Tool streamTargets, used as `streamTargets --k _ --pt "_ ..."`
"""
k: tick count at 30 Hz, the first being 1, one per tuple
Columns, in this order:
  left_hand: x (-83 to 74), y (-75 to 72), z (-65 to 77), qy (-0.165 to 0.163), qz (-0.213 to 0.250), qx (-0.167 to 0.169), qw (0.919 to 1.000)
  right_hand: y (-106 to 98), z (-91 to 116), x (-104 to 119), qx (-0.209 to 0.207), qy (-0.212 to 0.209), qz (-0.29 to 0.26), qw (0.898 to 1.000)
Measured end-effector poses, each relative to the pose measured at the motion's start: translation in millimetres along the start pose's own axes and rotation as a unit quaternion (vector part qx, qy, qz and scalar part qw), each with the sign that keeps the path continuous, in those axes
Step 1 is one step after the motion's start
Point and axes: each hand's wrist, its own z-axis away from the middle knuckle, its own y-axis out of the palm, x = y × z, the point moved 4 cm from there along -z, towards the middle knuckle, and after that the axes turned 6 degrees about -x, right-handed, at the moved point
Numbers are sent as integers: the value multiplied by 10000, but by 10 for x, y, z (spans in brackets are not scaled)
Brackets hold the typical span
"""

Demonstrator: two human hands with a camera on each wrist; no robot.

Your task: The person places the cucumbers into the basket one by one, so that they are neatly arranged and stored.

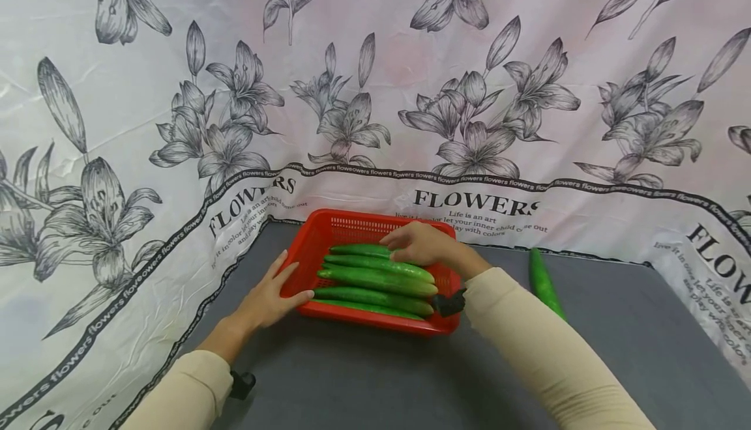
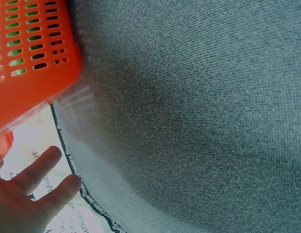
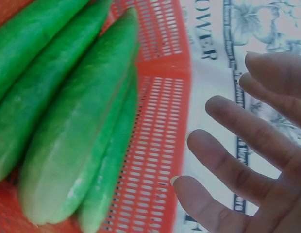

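A red perforated plastic basket (image 1: 375, 327) stands on the grey tabletop. Several long green cucumbers (image 1: 378, 279) lie side by side in it, and in the right wrist view their pale ends (image 3: 46, 204) show closely. My left hand (image 1: 264, 301) is at the basket's left side with fingers spread, close to the rim; whether it touches cannot be told. Over the back right part of the basket hovers my right hand (image 1: 424, 245), its fingers loosely bent above the cucumbers. Nothing is between those fingers in the right wrist view, where the hand (image 3: 257, 179) is apart from the cucumbers.
Another cucumber (image 1: 544, 285) lies on the table to the right of the basket, partly hidden by the right sleeve (image 1: 545, 345). Behind the table hangs a white flower-printed cloth (image 1: 352, 124), which also runs down the left side. Each wrist wears a black device (image 1: 242, 384).
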Motion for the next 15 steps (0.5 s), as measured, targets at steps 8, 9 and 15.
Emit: streamTargets --k 8,9,15 --pt "-1 -23 4 11 -32 -54 10000 -230 259 156 -302 -270 74 9992" --pt "-5 -21 6 8 -37 -48 10000 -264 302 167 -365 -266 100 9989" --pt "-36 -5 15 54 -6 -19 10000 -479 603 226 -958 -243 302 9946"
